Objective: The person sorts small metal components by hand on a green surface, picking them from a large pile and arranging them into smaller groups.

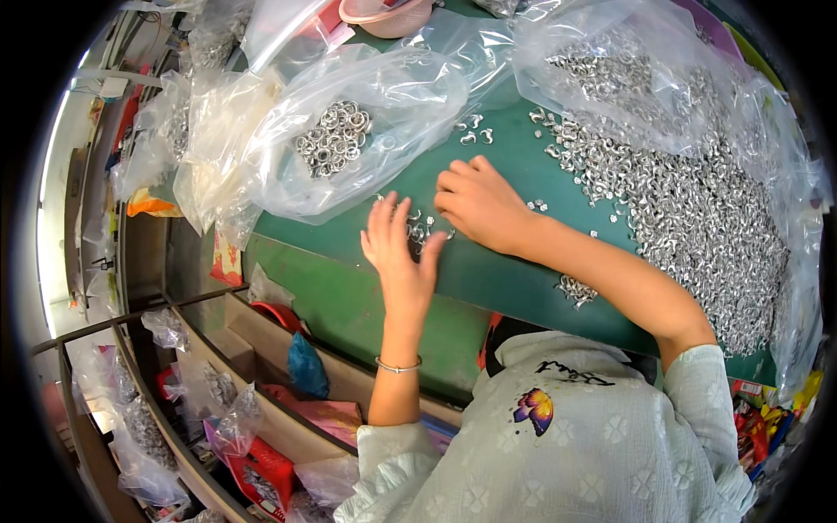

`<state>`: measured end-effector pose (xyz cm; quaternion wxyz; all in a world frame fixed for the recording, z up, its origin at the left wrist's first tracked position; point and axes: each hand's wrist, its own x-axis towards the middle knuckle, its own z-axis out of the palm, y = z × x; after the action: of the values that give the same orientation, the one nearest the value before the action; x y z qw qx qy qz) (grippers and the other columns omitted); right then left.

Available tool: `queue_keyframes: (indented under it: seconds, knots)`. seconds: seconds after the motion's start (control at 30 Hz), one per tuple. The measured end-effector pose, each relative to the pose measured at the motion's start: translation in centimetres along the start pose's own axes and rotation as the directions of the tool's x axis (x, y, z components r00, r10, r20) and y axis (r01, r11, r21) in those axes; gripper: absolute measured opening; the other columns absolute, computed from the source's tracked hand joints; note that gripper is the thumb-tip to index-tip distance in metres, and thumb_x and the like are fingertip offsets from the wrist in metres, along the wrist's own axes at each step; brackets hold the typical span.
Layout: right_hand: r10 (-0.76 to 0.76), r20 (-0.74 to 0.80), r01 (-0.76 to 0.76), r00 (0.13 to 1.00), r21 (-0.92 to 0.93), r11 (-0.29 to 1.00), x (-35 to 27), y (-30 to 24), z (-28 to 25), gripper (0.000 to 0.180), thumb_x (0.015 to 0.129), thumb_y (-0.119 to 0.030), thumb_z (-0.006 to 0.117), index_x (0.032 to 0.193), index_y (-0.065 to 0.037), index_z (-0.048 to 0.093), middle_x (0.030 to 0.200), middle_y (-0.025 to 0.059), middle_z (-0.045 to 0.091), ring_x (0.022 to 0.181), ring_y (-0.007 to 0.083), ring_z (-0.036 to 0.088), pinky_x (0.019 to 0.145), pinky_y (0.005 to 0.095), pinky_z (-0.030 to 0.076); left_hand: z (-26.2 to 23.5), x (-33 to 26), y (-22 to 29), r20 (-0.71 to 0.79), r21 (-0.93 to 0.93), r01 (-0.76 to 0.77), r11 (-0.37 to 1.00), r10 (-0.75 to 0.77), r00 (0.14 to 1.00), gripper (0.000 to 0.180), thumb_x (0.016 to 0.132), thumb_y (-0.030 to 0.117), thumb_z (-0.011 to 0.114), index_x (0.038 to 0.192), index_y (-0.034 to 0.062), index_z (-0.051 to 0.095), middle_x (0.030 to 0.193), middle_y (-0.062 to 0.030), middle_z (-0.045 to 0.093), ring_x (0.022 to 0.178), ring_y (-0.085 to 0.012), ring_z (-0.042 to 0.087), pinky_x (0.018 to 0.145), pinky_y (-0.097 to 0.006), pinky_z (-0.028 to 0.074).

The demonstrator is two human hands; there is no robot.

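1. Clear plastic bag of silver metal rings (336, 139) lies upper left on the green table (488, 270).
2. Left hand (397, 248) lies flat, fingers spread, grasping nothing, over small loose silver rings (418, 228).
3. Right hand (475, 202) presses curled fingers on them; best gathered with a gentle sweep, I judge.
4. Heaped silver rings (697, 218) spill from the right clear bag (610, 61).

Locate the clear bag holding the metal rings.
In the head view, the clear bag of metal rings lies on the green table, upper left of centre, just beyond the left hand.
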<state>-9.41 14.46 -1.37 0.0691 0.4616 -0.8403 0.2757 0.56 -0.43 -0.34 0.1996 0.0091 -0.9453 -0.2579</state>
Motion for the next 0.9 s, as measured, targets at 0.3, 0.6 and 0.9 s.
queue_keyframes:
  seconds: [0.3,0.6,0.9]
  knots:
    - [-0.017,-0.036,0.017,0.999,0.01,1.0,0.9,0.6,0.7,0.009,0.077,-0.013,0.07,0.084,-0.011,0.066,0.086,0.0013,0.056,0.091,0.0204,0.051,0.079,0.0351,0.038,1.5,-0.1,0.6,0.008,0.044,0.128,0.991,-0.129,0.992,0.043,0.074,0.014,0.079,0.11,0.0065,0.055,0.129,-0.0152,0.043,0.133,-0.0408,0.034,0.107,-0.07,0.014]
    - [-0.026,0.015,0.024,1.0,0.096,0.995,0.8,0.8,0.1,0.01,0.08,-0.013,0.068,0.087,-0.01,0.062,0.092,0.0034,0.053,0.091,0.022,0.05,0.079,0.0353,0.037,1.2,0.8,-1.6,-0.074,0.031,0.063,0.998,-0.06,0.995,0.026,0.08,0.009,0.073,0.099,0.0066,0.057,0.125,-0.0133,0.047,0.125,-0.0372,0.043,0.106,-0.063,0.021]
    - [0.172,0.191,-0.215,0.966,0.234,0.948,-5.1,3.5,-8.4,0.023,0.085,-0.024,0.068,0.099,-0.006,0.065,0.11,0.0071,0.059,0.108,0.0255,0.052,0.095,0.0436,0.039,1.3,2.1,-3.5,0.001,0.179,0.039,0.983,-0.04,0.999,0.037,0.092,0.015,0.06,0.128,0.0081,0.053,0.131,-0.0149,0.049,0.127,-0.0356,0.044,0.11,-0.059,0.023]
